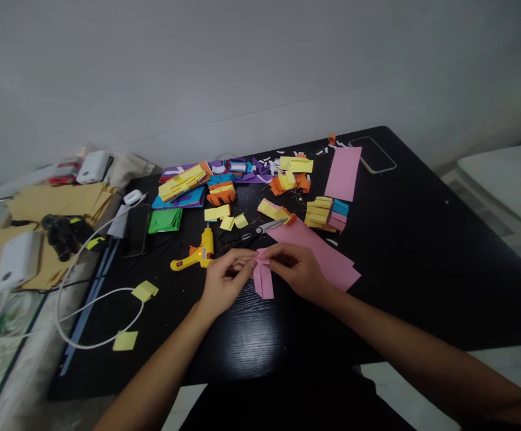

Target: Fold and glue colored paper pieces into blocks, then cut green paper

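A small folded piece of pink paper (264,281) is held over the black table, its lower part hanging down between my hands. My left hand (227,278) pinches its upper left edge between thumb and fingers. On the right side, my right hand (298,272) pinches the same paper near its top. Just behind the hands lie scissors (270,226) and dark-handled tools that I cannot fully make out. A yellow glue gun (201,250) rests left of my left hand. Larger pink sheets (327,257) lie partly behind my right hand.
On the black table (422,269) are yellow strips (183,182), a green stack (165,220), a pink sheet (343,173), a phone case (372,155) and paper scraps. A white cable (69,341) loops at the left. Further left are power banks (18,260) and brown envelopes (58,200).
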Demonstrator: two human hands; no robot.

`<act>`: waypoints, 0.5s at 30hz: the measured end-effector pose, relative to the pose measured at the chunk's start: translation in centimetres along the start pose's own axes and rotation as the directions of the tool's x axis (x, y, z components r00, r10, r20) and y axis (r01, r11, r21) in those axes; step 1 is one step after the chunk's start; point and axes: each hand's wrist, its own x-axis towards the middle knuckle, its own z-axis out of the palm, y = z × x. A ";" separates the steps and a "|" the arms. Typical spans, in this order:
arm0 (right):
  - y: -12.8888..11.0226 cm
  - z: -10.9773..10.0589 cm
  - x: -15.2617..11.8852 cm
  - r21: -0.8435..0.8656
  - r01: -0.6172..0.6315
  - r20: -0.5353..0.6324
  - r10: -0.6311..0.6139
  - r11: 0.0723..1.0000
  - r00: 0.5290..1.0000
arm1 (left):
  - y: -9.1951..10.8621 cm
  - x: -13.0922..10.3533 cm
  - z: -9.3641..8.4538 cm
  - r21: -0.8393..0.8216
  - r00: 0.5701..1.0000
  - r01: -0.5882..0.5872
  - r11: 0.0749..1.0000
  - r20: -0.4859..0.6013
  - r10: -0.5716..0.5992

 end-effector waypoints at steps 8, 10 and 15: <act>-0.3 0.0 0.1 0.065 -0.037 0.000 0.037 0.997 0.999 | 0.6 0.1 -0.4 -0.061 0.999 -0.007 0.998 0.052 0.010; -0.3 -0.1 0.0 0.005 0.033 -0.016 -0.033 0.999 0.999 | 0.7 0.1 -0.3 -0.110 0.998 0.006 0.994 0.057 0.000; -0.5 -0.2 -0.3 -0.167 0.262 0.003 -0.265 0.951 0.964 | 0.6 0.3 0.1 -0.178 0.996 0.089 0.980 0.017 -0.088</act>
